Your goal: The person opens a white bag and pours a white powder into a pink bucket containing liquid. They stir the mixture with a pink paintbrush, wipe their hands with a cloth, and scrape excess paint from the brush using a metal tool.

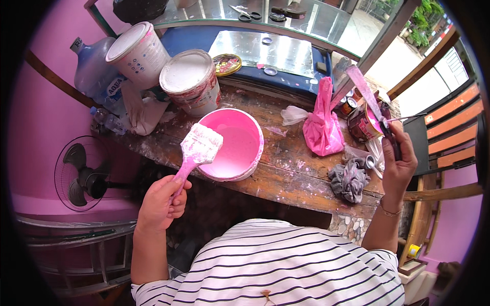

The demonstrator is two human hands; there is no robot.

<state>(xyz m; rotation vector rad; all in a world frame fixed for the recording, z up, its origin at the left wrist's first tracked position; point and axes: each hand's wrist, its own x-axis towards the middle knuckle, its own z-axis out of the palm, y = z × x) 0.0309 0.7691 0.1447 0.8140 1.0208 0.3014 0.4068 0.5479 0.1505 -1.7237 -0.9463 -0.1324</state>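
Note:
My left hand (pixel 162 201) is wrapped round the pink handle of a wide paintbrush (pixel 202 144). Its head is caked with white and pink paint and is raised over the left rim of a bucket (pixel 258 155). Pink paint coats the inside of that bucket, which stands at the table's near edge. Raised at the right, my right hand (pixel 400 155) grips the dark handle of a long flat-bladed knife (pixel 364 92). Pink paint covers the blade, which points up and left. Behind this hand stands a paint can (pixel 360 126) with pink in its top.
A knotted pink plastic bag (pixel 323 133) and a crumpled grey rag (pixel 349 180) lie on the paint-spotted wooden table (pixel 286 176). Lidded buckets (pixel 191 92) and a large water jug (pixel 92 71) stand far left. A fan (pixel 84 178) and a metal ladder (pixel 76 232) are at left.

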